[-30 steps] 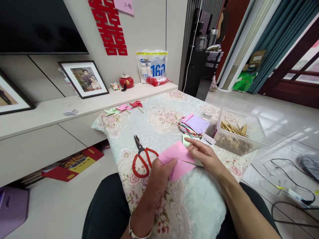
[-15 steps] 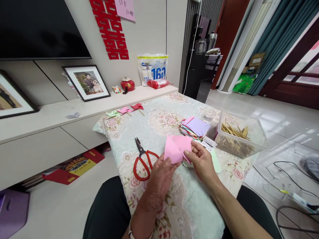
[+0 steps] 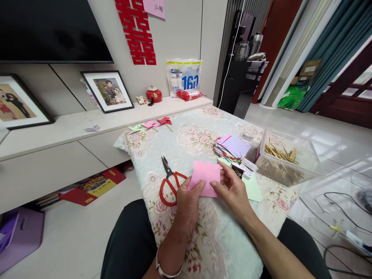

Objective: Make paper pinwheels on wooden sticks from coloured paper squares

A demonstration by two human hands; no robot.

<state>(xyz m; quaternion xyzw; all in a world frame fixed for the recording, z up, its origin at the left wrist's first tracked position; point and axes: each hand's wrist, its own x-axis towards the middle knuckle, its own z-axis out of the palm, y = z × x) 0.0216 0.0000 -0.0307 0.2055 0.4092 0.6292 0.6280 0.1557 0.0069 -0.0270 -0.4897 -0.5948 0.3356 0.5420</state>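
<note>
Head view: the left hand (image 3: 187, 203) and right hand (image 3: 232, 192) each pinch a lower edge of a pink paper square (image 3: 205, 183), held flat just above the table's near edge beside the scissors (image 3: 169, 182). Judged a folding step; next needs corners aligned.

Two bare forearms, no sleeves reaching wrist or elbow. Left hand (image 3: 187, 203) broad across the back, fingers thick, nails short. Thin pale bangle (image 3: 168, 268) circling the left wrist, near the bottom edge, its near side cut off by the frame. Right hand (image 3: 234, 192) without ring, watch or band, right wrist equally plain. Dark, almost black trousers (image 3: 128, 244) covering both legs, smooth fabric, no pattern or seam visible, left thigh showing more than the right.
</note>
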